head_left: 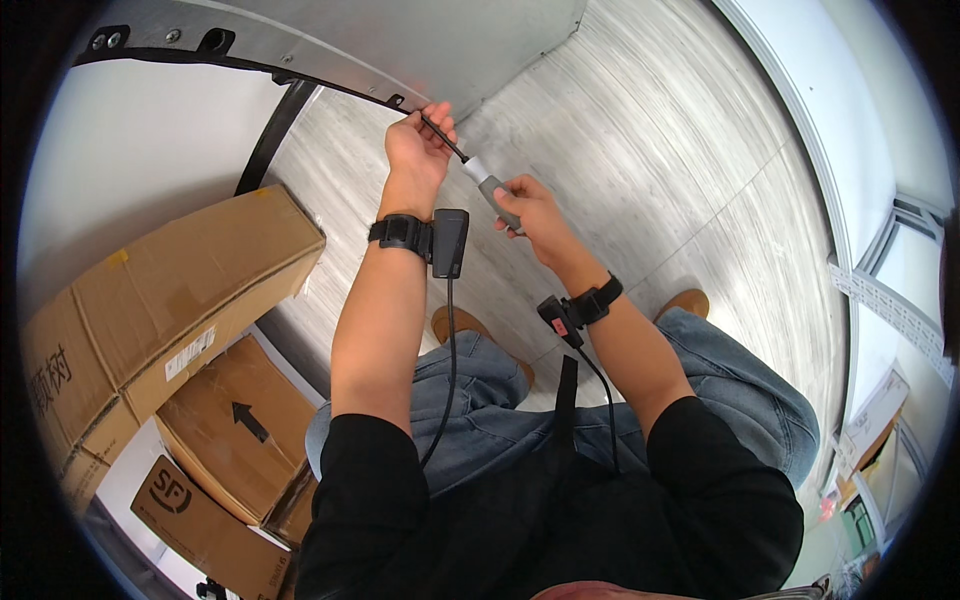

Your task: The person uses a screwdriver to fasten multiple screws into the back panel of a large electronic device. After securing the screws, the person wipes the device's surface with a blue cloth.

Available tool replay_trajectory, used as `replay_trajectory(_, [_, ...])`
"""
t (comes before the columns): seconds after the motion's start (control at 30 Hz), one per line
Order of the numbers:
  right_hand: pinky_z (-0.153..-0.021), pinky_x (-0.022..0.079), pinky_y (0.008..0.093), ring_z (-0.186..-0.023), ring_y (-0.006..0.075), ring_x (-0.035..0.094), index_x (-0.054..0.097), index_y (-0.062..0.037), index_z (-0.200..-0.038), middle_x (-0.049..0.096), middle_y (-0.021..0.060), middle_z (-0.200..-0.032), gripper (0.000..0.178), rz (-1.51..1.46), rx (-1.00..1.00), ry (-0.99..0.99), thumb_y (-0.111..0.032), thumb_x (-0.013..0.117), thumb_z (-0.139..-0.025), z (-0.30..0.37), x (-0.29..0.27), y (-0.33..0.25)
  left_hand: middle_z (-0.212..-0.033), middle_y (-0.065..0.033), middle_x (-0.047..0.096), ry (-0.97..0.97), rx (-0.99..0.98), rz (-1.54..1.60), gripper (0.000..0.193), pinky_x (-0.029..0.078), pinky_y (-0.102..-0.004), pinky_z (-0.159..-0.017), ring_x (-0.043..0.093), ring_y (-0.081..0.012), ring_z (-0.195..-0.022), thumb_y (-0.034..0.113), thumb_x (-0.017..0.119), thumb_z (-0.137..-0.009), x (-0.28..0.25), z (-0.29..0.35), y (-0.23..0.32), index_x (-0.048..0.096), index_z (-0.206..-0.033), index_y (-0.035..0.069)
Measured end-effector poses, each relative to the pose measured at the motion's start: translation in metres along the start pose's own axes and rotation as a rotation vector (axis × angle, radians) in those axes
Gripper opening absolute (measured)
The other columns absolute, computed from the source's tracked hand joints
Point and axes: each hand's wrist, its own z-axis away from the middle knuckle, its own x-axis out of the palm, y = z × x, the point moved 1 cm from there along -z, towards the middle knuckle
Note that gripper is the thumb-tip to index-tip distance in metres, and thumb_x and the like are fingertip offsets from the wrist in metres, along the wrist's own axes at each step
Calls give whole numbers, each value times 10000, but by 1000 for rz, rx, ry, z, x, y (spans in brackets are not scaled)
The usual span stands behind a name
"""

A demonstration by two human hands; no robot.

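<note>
A screwdriver (483, 180) with a grey and white handle and a dark shaft slants up to the left. My right hand (528, 212) is wrapped round its handle, with the thumb along the side. The fingers of my left hand (420, 148) curl loosely about the upper shaft, close to the tip. That tip meets the dark lower edge of a grey metal panel (400, 50); the fastener there, if any, is hidden by my fingers. A small black tab with a hole (396, 100) sticks out from the edge just left of my left hand.
Cardboard boxes (200, 270) are stacked at the left, beside a white panel (170, 130) and a black leg (275, 135). Straps with cabled devices (450, 243) sit on both wrists. Pale wood-look floor (650, 130) runs to a white wall and shelving (900, 290) at the right.
</note>
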Motion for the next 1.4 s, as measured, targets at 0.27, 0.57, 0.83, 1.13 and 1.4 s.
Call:
replay_trajectory(0.27, [-580,424,270,-652,125,556,502,-73,-969,548,36,-806,225,35,7,2,-277,574,-909,3,-8,-1,-1013,-117,613,14,52,-5,269,448,-342,-704,524,-199,-776,176,317,-974,-1,2,-5,500,-1090,16])
replay_trajectory(0.57, [-534,400,248,-610,107,530,518,-73,-981,557,25,-763,239,227,39,121,-308,512,-939,20,-49,-42,-1064,-137,613,8,-60,76,320,502,-335,-703,605,-235,-801,213,350,-972,41,1,-62,432,-1225,34])
replay_trajectory(0.83, [-482,358,247,-530,99,491,509,-49,-1033,550,26,-696,291,-27,-124,353,-321,509,-930,52,-84,-91,-1096,-145,599,-348,-153,-162,313,497,-327,-744,618,-235,-897,177,390,-972,142,21,-86,446,-1216,-12])
replay_trajectory(1.13, [-459,339,234,-499,95,482,508,-77,-984,565,20,-666,211,-324,-288,515,-248,590,-889,62,-184,-122,-1001,-73,637,-545,-43,-595,237,475,-286,-725,609,-162,-866,138,490,-933,248,23,-145,563,-1142,54])
replay_trajectory(1.4, [-473,348,244,-500,100,481,518,-72,-946,558,40,-668,193,-451,-430,770,-211,622,-861,86,-354,-143,-884,-51,662,-776,617,-1146,282,479,-285,-689,609,-137,-780,169,648,-842,412,1,-268,614,-1080,20])
